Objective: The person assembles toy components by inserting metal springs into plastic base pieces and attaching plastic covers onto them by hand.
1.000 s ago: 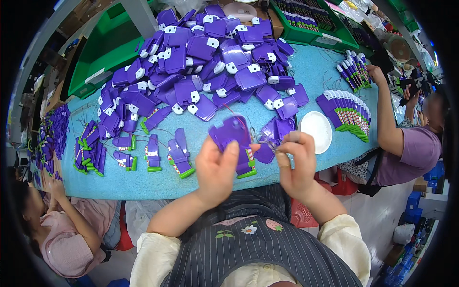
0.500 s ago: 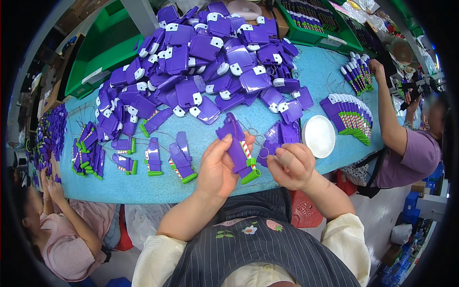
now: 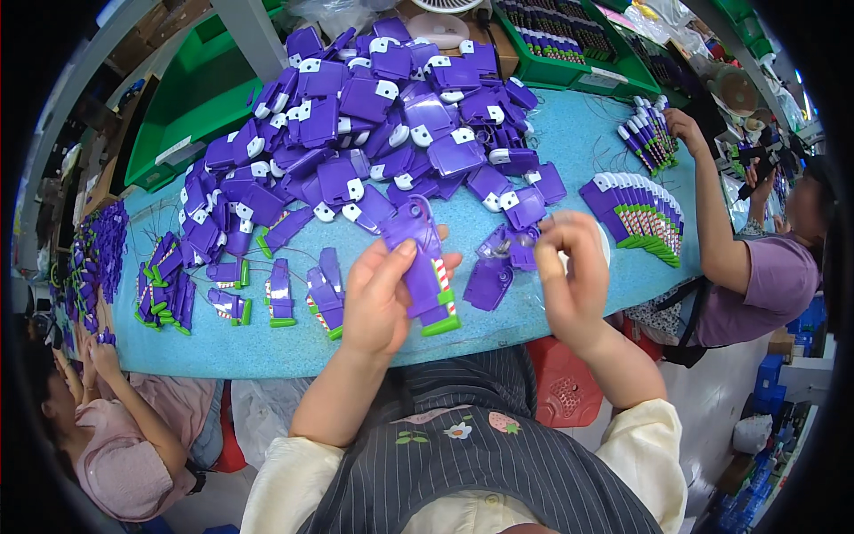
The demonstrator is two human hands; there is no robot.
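My left hand (image 3: 384,298) grips a purple plastic toy part (image 3: 420,263) with a green tip and red-and-white stripes, held flat above the blue table (image 3: 294,343). My right hand (image 3: 574,276) is raised beside it, fingers pinched on a small clear piece (image 3: 527,238) that is hard to make out. Just beyond my right hand lie more purple parts (image 3: 491,278) on the table. A big heap of purple parts (image 3: 374,125) with white tabs covers the far middle of the table.
Finished striped parts lie in rows at the left (image 3: 169,289) and fanned at the right (image 3: 642,209). Green bins (image 3: 191,107) stand behind the table. A person in purple (image 3: 756,276) works at the right, and another in pink (image 3: 116,436) at the lower left.
My left hand has turned the purple part and brought it lower, closer to me. My right hand has lifted off the table and risen beside it with something small pinched.
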